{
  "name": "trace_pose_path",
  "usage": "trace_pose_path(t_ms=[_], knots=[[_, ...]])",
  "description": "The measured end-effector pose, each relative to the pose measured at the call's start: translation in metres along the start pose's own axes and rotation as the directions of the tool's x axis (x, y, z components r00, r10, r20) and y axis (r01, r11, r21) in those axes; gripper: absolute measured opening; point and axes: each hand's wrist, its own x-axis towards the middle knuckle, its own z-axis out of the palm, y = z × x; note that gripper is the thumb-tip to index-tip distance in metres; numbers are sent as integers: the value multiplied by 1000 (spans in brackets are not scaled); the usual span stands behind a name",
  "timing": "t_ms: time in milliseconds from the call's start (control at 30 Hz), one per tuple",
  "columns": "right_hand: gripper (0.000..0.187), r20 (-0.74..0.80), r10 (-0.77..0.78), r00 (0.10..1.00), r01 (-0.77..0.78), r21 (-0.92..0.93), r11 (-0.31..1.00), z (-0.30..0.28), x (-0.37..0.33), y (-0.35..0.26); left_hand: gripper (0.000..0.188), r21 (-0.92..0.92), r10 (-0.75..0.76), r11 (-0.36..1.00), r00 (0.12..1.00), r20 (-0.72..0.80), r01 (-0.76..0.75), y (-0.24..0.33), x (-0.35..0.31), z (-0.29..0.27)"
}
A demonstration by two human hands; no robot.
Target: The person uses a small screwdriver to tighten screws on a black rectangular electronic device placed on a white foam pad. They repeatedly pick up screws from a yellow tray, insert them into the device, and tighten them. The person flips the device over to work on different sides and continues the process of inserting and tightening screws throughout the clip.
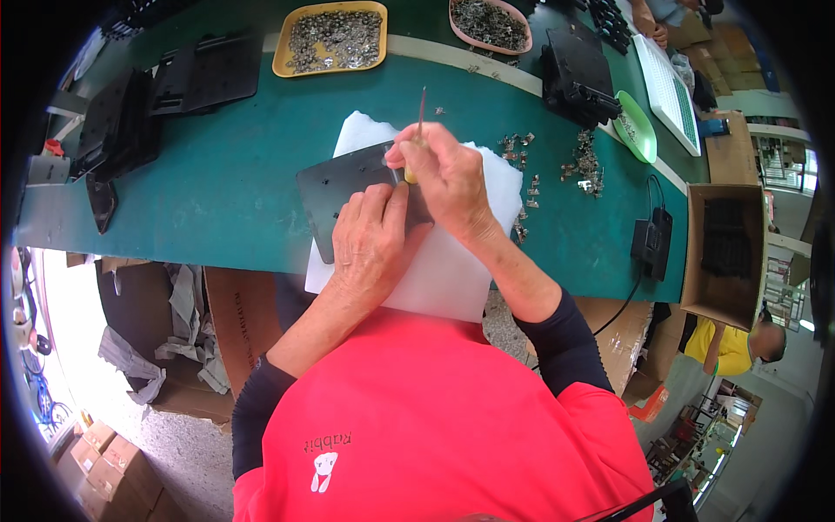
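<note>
A flat black panel (329, 196) lies tilted on a white foam sheet (452, 287) in front of me. My left hand (374, 230) rests on the panel, fingers extended and thumb apart, pressing on its right part. Just above it, my right hand (444, 178) is closed round a screwdriver (423, 113). The thin reddish shaft points away from me, and a bit of yellow handle shows below the fingers. Small dark bumps dot the panel's face. Its right part is hidden under my hands.
Small metal clips (584, 163) lie scattered right of the foam. Behind stand a yellow tray (277, 61) and a pink tray (527, 30) of metal parts, plus a green dish (648, 148). Black panels (209, 74) lean left; a black adapter (651, 244) and cardboard box (758, 252) are right.
</note>
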Motion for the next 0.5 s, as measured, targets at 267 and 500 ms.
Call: trace_pose_path(t_ms=[267,500], knots=[[14,-63,-474,879,441,-274,855,13,-22,14,45,29,44,999,999,-29,-43,-8,-6,7],[13,-168,28,985,11,226,974,-2,-20,15,50,-38,-26,999,1000,2,26,1,0,-2]])
